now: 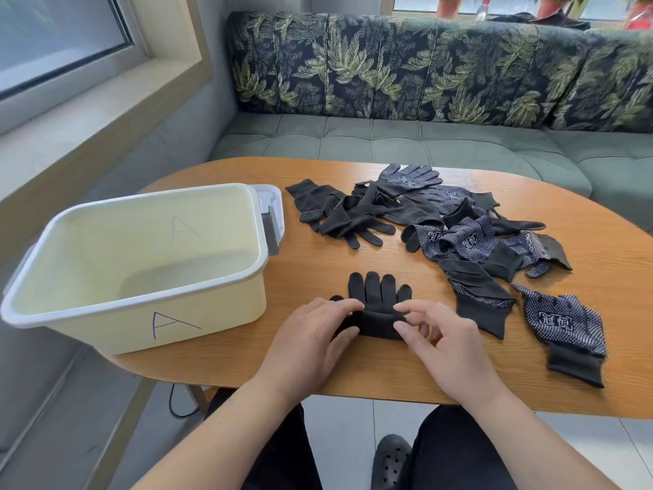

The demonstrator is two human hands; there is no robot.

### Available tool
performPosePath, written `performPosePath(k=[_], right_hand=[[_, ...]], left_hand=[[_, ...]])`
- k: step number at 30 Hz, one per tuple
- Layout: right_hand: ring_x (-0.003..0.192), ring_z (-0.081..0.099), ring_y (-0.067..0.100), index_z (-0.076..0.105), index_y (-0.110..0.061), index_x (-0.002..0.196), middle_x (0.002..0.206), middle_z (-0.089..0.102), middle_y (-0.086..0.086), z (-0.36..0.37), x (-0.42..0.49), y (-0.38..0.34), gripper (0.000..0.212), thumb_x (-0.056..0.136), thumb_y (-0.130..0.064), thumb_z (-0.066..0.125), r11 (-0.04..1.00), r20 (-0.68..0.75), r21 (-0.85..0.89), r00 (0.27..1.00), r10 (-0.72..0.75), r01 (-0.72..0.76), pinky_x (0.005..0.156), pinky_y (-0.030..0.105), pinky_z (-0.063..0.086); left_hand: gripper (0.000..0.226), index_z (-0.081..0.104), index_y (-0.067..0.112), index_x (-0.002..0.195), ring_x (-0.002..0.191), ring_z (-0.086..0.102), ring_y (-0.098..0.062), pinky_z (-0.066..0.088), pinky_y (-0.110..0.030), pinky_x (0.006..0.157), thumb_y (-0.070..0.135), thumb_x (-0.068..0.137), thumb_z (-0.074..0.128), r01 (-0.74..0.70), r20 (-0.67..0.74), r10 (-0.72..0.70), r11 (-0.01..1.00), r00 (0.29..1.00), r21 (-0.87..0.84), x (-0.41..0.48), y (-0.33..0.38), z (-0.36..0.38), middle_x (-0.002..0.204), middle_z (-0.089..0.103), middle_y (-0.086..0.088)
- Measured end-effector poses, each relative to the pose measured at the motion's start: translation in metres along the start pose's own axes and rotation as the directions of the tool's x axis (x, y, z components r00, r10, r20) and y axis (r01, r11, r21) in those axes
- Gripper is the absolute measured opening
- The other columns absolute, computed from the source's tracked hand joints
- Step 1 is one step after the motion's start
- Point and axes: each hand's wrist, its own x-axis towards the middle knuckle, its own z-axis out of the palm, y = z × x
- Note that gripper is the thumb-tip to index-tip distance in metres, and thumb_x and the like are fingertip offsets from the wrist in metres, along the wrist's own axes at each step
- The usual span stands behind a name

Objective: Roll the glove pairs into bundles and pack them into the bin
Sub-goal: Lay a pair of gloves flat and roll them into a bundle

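A plain black glove pair (376,295) lies flat near the table's front edge, fingers pointing away from me, its cuff end rolled up into a short fold. My left hand (318,334) pinches the left end of that roll between thumb and fingers. My right hand (441,337) pinches the right end the same way. The cream plastic bin (212,309), marked with a letter A, stands on the table to the left with nothing inside it. A heap of black and dotted gloves (452,221) lies behind and to the right.
A dotted glove (565,323) lies alone at the right, near the table's front edge. The oval wooden table (318,256) ends close to my arms. A green sofa (388,139) with leaf-print cushions runs behind it. My legs and a dark shoe show below.
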Motion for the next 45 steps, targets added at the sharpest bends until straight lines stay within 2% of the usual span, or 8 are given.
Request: performPosePath(k=[7,16,19,23,28,33,39,45], right_hand=[[0.080,0.059,0.018,0.075,-0.038,0.122,0.102,0.064,-0.017,0.000,0.002,0.001,0.030,0.096,-0.025,0.077,0.991,-0.002,-0.125,0.999,-0.054,0.053,0.072,0.024,0.051],[0.102,0.058,0.010,0.080,-0.026,0.120,0.114,0.057,-0.011,0.007,-0.002,-0.001,0.025,0.100,-0.036,0.070,0.916,-0.050,-0.385,0.988,-0.144,0.114,0.076,0.034,0.057],[0.102,0.056,0.015,0.079,-0.022,0.123,0.118,0.059,-0.007,0.009,-0.002,0.001,0.027,0.100,-0.033,0.072,0.882,-0.042,-0.449,0.983,-0.181,0.144,0.080,0.037,0.057],[0.109,0.060,0.019,0.080,-0.016,0.122,0.127,0.068,-0.005,0.011,-0.004,0.003,0.026,0.101,-0.026,0.069,0.844,-0.035,-0.497,0.967,-0.253,0.203,0.091,0.041,0.056],[0.111,0.064,0.018,0.081,-0.016,0.120,0.131,0.073,-0.008,0.013,-0.004,0.003,0.027,0.101,-0.024,0.064,0.826,-0.032,-0.512,0.956,-0.291,0.234,0.091,0.039,0.054],[0.111,0.064,0.018,0.080,-0.020,0.122,0.130,0.073,-0.009,0.013,-0.006,0.004,0.027,0.100,-0.022,0.066,0.817,-0.022,-0.511,0.947,-0.321,0.266,0.092,0.039,0.054],[0.108,0.066,0.020,0.081,-0.019,0.122,0.125,0.074,-0.008,0.015,-0.005,0.007,0.027,0.099,-0.020,0.066,0.820,-0.013,-0.498,0.944,-0.331,0.281,0.090,0.042,0.055],[0.111,0.066,0.019,0.080,-0.021,0.121,0.125,0.073,-0.010,0.015,-0.005,0.003,0.030,0.093,-0.031,0.072,0.839,-0.005,-0.485,0.958,-0.285,0.247,0.092,0.042,0.055]], left_hand=[[0.035,0.065,0.022,0.139,0.120,0.056,-0.020,0.050,-0.039,0.099,0.036,0.107,0.061,-0.038,-0.050,0.046,0.990,0.998,0.137,0.004,-0.008,0.009,0.127,0.065,0.007],[0.056,0.056,0.022,0.152,0.145,0.040,-0.024,0.040,-0.043,0.119,0.055,0.108,0.048,0.007,0.030,-0.015,0.966,0.999,0.259,0.005,-0.008,0.013,0.150,0.049,0.002],[0.061,0.046,0.023,0.160,0.158,0.027,-0.019,0.026,-0.039,0.129,0.058,0.109,0.045,-0.082,0.100,0.058,0.964,0.993,0.254,0.005,-0.006,0.010,0.168,0.037,0.005],[0.059,0.049,0.024,0.159,0.156,0.033,-0.012,0.025,-0.032,0.128,0.058,0.111,0.043,-0.174,0.172,0.132,0.951,0.976,0.255,0.001,-0.004,0.010,0.168,0.041,0.010],[0.058,0.053,0.026,0.157,0.154,0.036,-0.013,0.029,-0.036,0.127,0.059,0.110,0.042,-0.158,0.191,0.109,0.951,0.975,0.267,0.003,-0.004,0.011,0.165,0.045,0.011],[0.060,0.048,0.023,0.158,0.163,0.018,-0.016,0.022,-0.040,0.131,0.060,0.110,0.040,-0.182,0.217,0.116,0.931,0.969,0.317,0.003,-0.002,0.010,0.173,0.031,0.004],[0.077,0.013,0.019,0.172,0.166,-0.004,-0.016,0.007,-0.046,0.134,0.062,0.111,0.031,-0.335,0.365,0.200,0.873,0.909,0.355,0.016,-0.001,0.016,0.180,0.009,0.001],[0.077,0.014,0.023,0.171,0.165,0.000,-0.011,0.009,-0.042,0.134,0.065,0.109,0.032,-0.255,0.343,0.153,0.927,0.927,0.275,0.016,-0.004,0.016,0.179,0.012,0.004]])
